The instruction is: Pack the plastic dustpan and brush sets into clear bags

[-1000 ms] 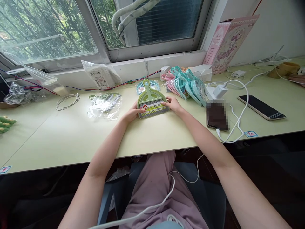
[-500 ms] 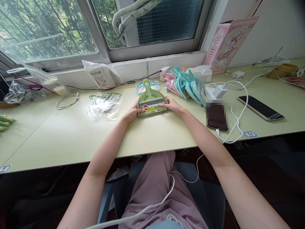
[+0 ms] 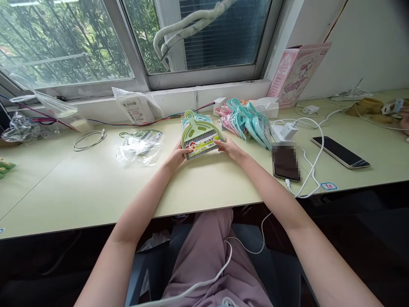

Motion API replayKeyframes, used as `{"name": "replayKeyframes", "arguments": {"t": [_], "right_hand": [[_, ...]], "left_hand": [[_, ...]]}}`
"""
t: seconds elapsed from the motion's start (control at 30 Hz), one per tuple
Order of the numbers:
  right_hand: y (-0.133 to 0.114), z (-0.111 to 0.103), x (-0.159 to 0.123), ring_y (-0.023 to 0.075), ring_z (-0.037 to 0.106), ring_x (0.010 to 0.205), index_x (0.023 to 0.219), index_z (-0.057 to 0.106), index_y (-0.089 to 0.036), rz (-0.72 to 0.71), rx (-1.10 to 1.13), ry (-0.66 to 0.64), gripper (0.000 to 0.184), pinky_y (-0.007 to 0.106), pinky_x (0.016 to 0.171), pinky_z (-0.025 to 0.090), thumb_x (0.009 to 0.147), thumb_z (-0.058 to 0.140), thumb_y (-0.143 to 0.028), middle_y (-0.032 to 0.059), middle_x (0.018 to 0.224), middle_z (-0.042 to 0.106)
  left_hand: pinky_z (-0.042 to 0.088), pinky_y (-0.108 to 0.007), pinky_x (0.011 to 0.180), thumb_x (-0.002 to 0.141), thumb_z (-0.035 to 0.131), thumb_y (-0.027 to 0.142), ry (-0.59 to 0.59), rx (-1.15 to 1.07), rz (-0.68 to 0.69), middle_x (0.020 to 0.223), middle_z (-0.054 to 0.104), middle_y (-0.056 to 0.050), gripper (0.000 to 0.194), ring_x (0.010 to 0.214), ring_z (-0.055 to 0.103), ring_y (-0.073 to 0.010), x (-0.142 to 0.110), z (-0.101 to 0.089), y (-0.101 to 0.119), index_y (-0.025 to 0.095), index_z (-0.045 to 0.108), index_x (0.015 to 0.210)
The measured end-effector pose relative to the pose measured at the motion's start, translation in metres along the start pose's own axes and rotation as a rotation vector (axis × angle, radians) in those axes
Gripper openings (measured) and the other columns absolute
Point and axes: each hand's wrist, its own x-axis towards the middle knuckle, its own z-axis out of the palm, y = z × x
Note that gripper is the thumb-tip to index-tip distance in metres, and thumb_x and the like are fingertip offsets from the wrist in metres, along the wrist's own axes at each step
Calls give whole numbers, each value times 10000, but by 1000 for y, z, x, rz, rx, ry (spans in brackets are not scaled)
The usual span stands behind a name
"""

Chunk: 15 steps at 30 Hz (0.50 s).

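Note:
Between my hands is a green dustpan and brush set, its grey bristles and a printed yellow label facing me. My left hand grips its lower left side, the thumb over the label's edge. On the opposite side my right hand is closed round the right edge, fingers on the label. The handle points away toward the window, and the set tilts up a little on the left. Just behind it, partly hidden, lies a light blue set. Left of my hands a clear plastic bag lies by a green handle.
Bagged turquoise dustpan sets and pink ones are piled to the right. Beyond them are a charging phone, a second phone, white cables and a pink box. A coiled cable lies left. Another person's hand shows far right.
The green set has turned slightly, its right side rising, and both hands still hold it. My view has shifted a little. At far right, the other person's hand has moved.

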Motion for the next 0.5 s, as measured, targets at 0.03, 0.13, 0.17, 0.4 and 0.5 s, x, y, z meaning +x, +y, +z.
{"name": "replayKeyframes", "arguments": {"t": [0.03, 0.13, 0.17, 0.4, 0.5], "right_hand": [[-1, 2, -1, 135, 684, 816, 1055, 634, -242, 26, 40, -4, 456, 215, 655, 545, 688, 821, -440, 10, 990, 736], [-3, 8, -3, 123, 698, 778, 1010, 640, -239, 56, 169, 27, 363, 201, 661, 558, 736, 794, -420, 10, 958, 747], [-4, 10, -4, 121, 704, 785, 1010, 639, -238, 48, 200, 30, 343, 203, 682, 569, 750, 788, -405, 11, 975, 750], [-5, 27, -9, 144, 727, 751, 1012, 637, -204, 100, 188, -1, 237, 254, 675, 619, 833, 733, -325, 46, 997, 759], [-3, 28, -9, 121, 708, 663, 941, 641, -184, 125, 218, 102, 119, 233, 649, 616, 851, 697, -238, 30, 876, 762]], "left_hand": [[499, -482, 1051, 564, 760, 66, 18, -16, 17, 1179, 699, -85, 855, 1127, 659, -297, 0, 2, -1, 211, 500, 1365], [490, -478, 1054, 560, 770, 74, 63, -53, 41, 1172, 695, -89, 847, 1131, 653, -294, -1, 12, -2, 199, 496, 1351], [486, -476, 1056, 560, 772, 76, 73, -66, 45, 1168, 694, -87, 841, 1131, 651, -290, -2, 15, -2, 197, 495, 1345], [442, -482, 1089, 605, 791, 123, 20, -59, 70, 1168, 683, -79, 794, 1139, 645, -270, -8, 25, 0, 192, 477, 1331], [421, -487, 1109, 596, 815, 135, -22, -38, 74, 1211, 663, -79, 851, 1168, 630, -269, -8, 23, -5, 206, 435, 1355]]}}
